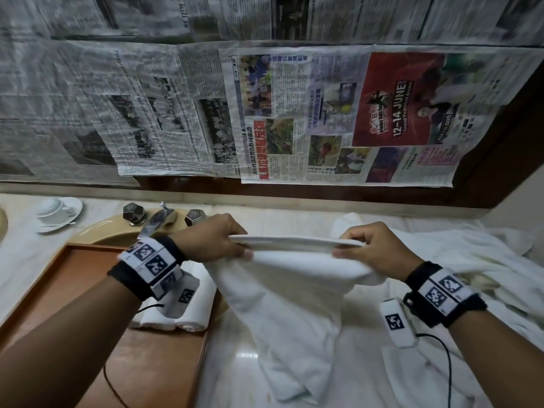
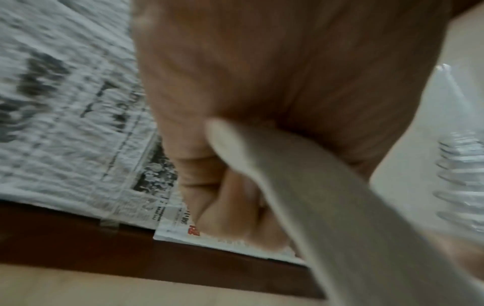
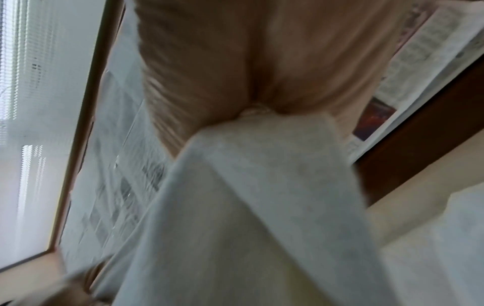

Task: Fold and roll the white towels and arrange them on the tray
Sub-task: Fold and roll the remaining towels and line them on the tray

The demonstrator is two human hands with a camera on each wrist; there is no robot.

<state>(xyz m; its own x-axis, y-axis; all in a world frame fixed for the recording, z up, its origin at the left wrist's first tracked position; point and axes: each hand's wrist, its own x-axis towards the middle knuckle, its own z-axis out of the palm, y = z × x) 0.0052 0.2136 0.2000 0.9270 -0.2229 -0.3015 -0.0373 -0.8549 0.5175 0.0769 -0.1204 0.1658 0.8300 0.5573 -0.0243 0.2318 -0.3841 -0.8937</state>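
Observation:
A white towel [image 1: 294, 301] hangs in the air above the counter, its top edge stretched taut between my two hands. My left hand [image 1: 232, 245] pinches the left end of that edge, seen close in the left wrist view as a pale strip of towel [image 2: 327, 196] in curled fingers [image 2: 235, 207]. My right hand [image 1: 356, 245] pinches the right end; the right wrist view shows the towel [image 3: 261, 196] coming out of my fist. Rolled white towels [image 1: 176, 313] lie on the brown tray [image 1: 88, 278] at the left, partly hidden by my left wrist.
A heap of loose white towels [image 1: 471, 260] lies on the counter at the right. Behind the tray are a beige sink [image 1: 112, 231], a chrome tap [image 1: 156, 219] and a white cup on a saucer [image 1: 56, 213]. Newspaper [image 1: 265, 113] covers the wall.

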